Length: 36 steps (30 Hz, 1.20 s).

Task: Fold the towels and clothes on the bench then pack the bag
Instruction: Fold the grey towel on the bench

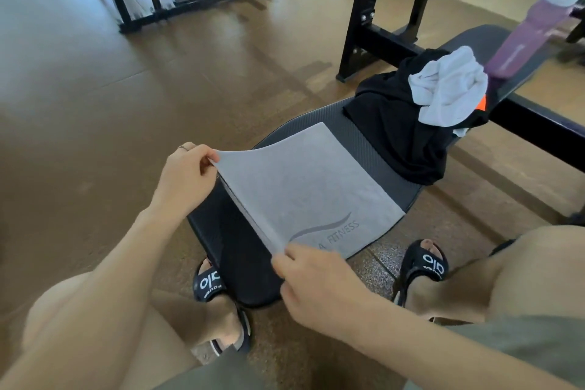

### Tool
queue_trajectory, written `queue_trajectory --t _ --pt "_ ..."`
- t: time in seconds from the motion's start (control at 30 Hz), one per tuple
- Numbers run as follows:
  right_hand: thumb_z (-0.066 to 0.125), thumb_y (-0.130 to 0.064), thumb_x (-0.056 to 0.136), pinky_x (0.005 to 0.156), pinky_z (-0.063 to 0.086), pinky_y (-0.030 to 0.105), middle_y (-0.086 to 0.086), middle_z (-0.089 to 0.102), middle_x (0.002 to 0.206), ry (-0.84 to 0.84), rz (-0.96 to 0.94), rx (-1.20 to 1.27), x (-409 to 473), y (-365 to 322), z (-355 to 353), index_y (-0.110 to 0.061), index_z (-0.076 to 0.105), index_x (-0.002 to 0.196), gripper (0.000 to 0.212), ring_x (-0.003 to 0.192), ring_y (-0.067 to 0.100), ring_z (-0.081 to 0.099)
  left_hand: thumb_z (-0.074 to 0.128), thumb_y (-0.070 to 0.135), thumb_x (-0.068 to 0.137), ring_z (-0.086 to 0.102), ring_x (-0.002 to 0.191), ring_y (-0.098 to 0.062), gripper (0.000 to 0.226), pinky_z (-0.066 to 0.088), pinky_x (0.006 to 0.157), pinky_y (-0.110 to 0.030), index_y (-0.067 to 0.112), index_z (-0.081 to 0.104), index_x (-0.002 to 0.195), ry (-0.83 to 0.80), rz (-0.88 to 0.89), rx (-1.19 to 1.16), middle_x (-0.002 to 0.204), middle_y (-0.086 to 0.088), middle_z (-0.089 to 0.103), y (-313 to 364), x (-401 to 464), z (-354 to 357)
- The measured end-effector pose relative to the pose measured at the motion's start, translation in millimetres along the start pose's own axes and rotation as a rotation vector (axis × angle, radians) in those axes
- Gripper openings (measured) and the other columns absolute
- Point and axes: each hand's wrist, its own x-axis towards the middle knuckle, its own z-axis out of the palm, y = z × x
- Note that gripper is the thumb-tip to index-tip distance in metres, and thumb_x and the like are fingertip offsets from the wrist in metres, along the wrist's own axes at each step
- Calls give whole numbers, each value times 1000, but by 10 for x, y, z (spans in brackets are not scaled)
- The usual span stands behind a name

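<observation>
**One towel mid-fold, the heap still waiting**

My left hand [185, 176] pinches the far corner of the grey towel [304, 187] between thumb and fingers [205, 157], lifting that edge off the counter [240, 263]. My right hand [311, 282] pinches the near corner the same way. The towel already lies doubled flat on the counter's near end. Beyond the towel sits the black garment [395, 123], crumpled, with a white cloth [449, 89] bunched on top, both unfolded. Farther beyond stands a purple bottle [531, 32]. No bag is in sight, so packing hasn't begun, I reckon.
</observation>
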Motion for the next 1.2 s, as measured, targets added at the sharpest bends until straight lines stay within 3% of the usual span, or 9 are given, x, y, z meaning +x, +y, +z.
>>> queue_trajectory --t 0.1,0.27,0.4,0.47,0.6,0.7,0.77,1.0,1.2 --pt "48 -26 89 63 43 34 -5 50 82 47 116 122 -171 305 -266 -23 44 86 6 71 17 50 62 7 83 57 84 -22 19 45 78 -32 16 70 98 -4 143 85 90 1 58 117 -21 -159" --pt "59 -16 89 60 42 25 -4 58 77 96 335 321 -307 1016 -549 -27 49 85 16 69 9 55 56 16 96 56 77 -24 11 49 70 -36 17 64 103 -51 376 165 102 3 48 626 269 -163" --pt "62 -10 85 58 56 34 2 67 83 56 571 516 -286 1605 -742 -22 54 88 15 66 20 69 49 22 100 48 95 -23 15 48 77 -39 18 63 106 -141 471 241 109 0 44 1070 760 119" --pt "63 -4 87 56 59 30 7 70 84 -12 662 572 -220 1834 -768 -16 59 91 13 59 16 71 47 24 102 46 102 -25 17 48 83 -43 18 62 107 -220 495 319 114 -1 47 1210 982 355" --pt "61 0 89 54 56 24 8 71 85 -126 718 603 -71 2115 -651 -17 61 90 16 62 13 72 45 22 103 53 92 -23 14 45 77 -35 16 57 98 -443 301 157 101 -1 56 1377 1267 793" --pt "59 -3 89 53 55 25 7 71 86 -137 728 632 -23 2251 -524 -19 62 89 16 64 15 71 48 24 100 52 75 -17 13 44 64 -30 20 55 90 -465 122 29 83 3 58 1378 1383 1033" --pt "59 -6 87 50 50 24 5 70 79 -143 722 632 -14 2299 -487 -20 63 87 15 62 15 68 50 26 99 51 74 -14 12 45 65 -30 22 56 89 -457 57 -14 83 4 59 1340 1413 1140" --pt "58 -15 83 54 39 26 0 66 80 -159 712 516 -12 2318 -443 -22 60 79 8 74 14 61 46 32 103 49 75 -12 15 43 70 -33 28 55 91 -435 53 -54 81 4 58 1240 1457 1377" --pt "58 -16 83 57 45 27 3 68 72 -171 708 481 -36 2321 -469 -16 65 81 7 69 16 65 40 37 104 52 93 -16 13 43 78 -38 37 49 96 -402 79 45 90 9 58 1237 1407 1445"
